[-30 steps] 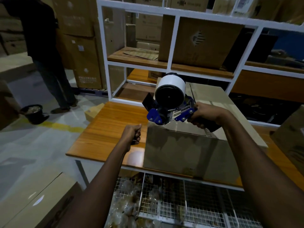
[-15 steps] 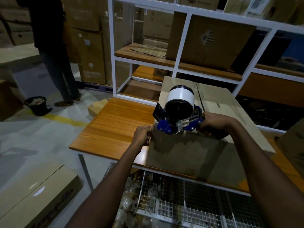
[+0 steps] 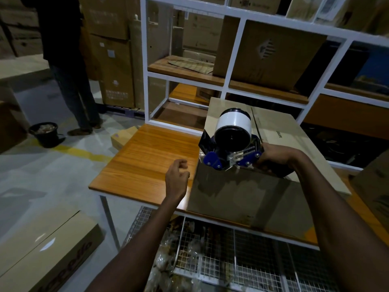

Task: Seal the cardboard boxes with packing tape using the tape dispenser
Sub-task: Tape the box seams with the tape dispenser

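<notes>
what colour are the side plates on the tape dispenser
Blue, on the tape dispenser that the right hand grips; clearest in the head view.

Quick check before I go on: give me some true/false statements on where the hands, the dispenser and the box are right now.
1. The right hand grips the tape dispenser by its handle. True.
2. The left hand presses flat on the top of the cardboard box. False: it is loosely curled beside the box's left side, over the wooden table, and holds nothing.
3. The dispenser's front end is at the near top edge of the box. True.
4. The tape roll on the dispenser is brown. False: it is white.
5. The box stands on the wooden table. True.
</notes>
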### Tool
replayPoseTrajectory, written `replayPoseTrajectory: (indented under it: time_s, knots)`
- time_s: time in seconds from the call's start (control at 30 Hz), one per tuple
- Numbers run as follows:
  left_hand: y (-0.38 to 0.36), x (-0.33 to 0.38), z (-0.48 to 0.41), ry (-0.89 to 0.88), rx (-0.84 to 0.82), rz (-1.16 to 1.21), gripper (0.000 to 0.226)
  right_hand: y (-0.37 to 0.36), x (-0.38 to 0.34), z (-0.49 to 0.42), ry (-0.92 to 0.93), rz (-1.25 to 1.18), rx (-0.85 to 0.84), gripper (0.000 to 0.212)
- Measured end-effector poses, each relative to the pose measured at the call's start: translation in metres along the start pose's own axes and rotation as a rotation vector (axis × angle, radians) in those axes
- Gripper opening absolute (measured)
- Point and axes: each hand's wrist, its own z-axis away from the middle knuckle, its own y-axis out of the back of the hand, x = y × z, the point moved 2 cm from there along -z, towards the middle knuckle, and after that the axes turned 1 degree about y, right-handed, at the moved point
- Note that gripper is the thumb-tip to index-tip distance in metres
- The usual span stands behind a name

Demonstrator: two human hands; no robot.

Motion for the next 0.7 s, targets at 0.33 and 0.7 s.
replayPoseTrajectory:
  time_s: [0.33, 0.7]
  knots:
    - [-0.017, 0.011, -0.019, -0.353, -0.169, -0.163, 0.080, 0.001, 0.003, 0.001, 0.008, -0.002, -0.009, 0.005]
    - [-0.007, 0.020, -0.015, -0.437, -0.074, -0.302, 0.064, 0.013, 0.027, 0.015, 0.080, 0.006, -0.006, 0.008]
